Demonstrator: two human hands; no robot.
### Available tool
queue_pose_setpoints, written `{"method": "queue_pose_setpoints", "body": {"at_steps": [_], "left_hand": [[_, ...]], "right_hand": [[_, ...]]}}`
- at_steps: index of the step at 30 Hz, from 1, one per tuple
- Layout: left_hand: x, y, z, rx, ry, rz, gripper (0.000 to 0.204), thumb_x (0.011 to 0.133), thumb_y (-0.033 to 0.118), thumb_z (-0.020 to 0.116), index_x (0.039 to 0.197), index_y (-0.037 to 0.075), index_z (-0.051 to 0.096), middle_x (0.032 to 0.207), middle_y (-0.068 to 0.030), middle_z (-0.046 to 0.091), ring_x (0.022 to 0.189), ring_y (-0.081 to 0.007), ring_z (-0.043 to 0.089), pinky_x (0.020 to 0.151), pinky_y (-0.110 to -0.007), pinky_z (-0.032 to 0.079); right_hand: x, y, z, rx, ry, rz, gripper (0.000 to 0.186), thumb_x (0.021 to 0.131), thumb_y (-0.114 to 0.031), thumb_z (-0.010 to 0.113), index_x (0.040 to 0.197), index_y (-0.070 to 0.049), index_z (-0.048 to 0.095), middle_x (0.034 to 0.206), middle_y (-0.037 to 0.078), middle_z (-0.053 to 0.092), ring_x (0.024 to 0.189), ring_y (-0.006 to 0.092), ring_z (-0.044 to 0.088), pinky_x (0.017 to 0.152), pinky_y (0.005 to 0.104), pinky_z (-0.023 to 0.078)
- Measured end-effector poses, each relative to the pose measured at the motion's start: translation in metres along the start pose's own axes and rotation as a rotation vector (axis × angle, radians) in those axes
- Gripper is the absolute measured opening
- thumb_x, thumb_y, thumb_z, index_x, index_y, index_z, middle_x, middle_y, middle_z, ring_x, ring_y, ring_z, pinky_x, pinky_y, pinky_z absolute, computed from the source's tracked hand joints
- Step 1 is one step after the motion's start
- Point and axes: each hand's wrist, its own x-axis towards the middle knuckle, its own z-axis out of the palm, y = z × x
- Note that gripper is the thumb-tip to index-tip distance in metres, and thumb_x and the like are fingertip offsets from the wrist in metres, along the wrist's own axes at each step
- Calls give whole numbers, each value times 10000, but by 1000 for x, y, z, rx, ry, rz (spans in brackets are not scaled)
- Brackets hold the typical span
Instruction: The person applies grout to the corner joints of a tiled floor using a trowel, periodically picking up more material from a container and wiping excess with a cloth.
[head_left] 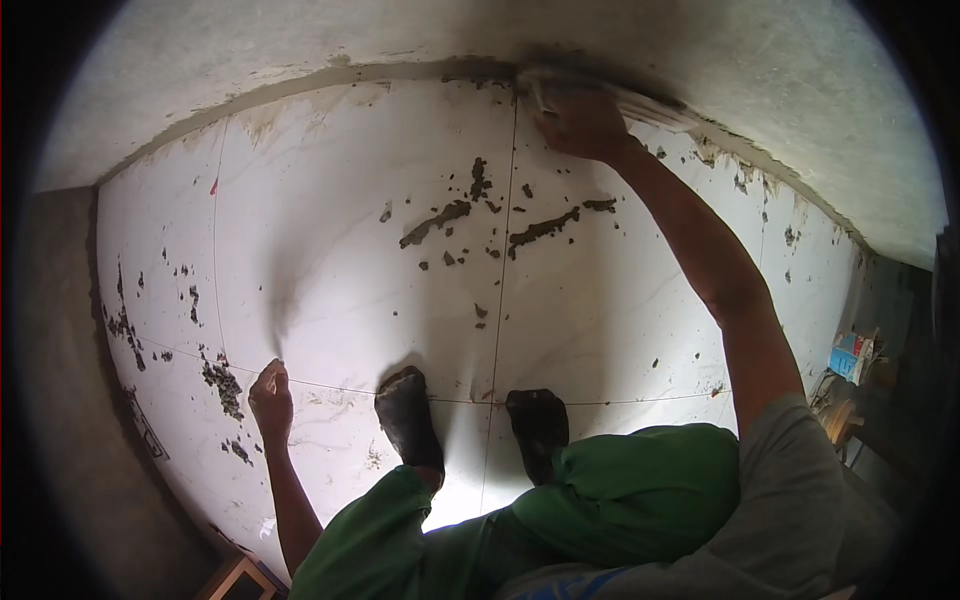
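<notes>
My right hand (585, 125) reaches far ahead and is closed round the handle of a plastering trowel (660, 112). The trowel's long flat blade lies along the join between the floor and the grey plastered wall (700, 50); motion smears part of it. My left hand (271, 403) hangs low at the left over the white tiles (340, 260), its fingers curled together with nothing visible in them. Dark clumps of wet mortar (540, 232) are scattered on the tiles between my feet and the wall. More mortar crumbs (222, 388) lie beside my left hand.
My dark-shod feet (408, 415) stand on the tiles, below green trousers (640, 490). A rough grey wall (60, 300) bounds the left side. On the right sit a blue and white box (850, 355) and a round wooden thing (840, 420). A brown framed object (243, 580) shows at lower left.
</notes>
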Motion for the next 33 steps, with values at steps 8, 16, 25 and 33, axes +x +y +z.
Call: {"method": "queue_pose_setpoints", "body": {"at_steps": [8,16,25,33], "left_hand": [[-16,-36,-37,76,103,-22,355,1053,153,600,1285,-90,713,1273,-260,747,1232,-352,717,1102,-434,540],[0,-27,-9,75,33,-51,372,1056,174,606,1301,-88,705,1283,-275,740,1225,-353,721,1102,-430,536],[1,-16,-21,105,39,-48,356,1077,162,604,1324,-79,691,1333,-252,723,1282,-344,691,1126,-436,527],[-11,-30,-34,55,71,-50,370,1085,176,607,1346,-76,680,1343,-262,714,1293,-354,684,1131,-428,521]], "right_hand": [[0,-3,-22,68,86,27,362,987,-436,674,1050,-89,755,867,182,754,841,361,748,782,517,587],[6,1,5,-53,9,-71,370,991,-439,688,1044,-77,744,805,154,737,758,369,736,735,495,591],[28,-15,-7,13,237,-200,397,1023,-450,639,1055,-68,740,837,178,738,810,388,728,772,507,584],[60,-45,0,111,36,-29,405,1013,-449,634,1035,-59,740,794,189,721,839,362,732,863,536,559]]}}
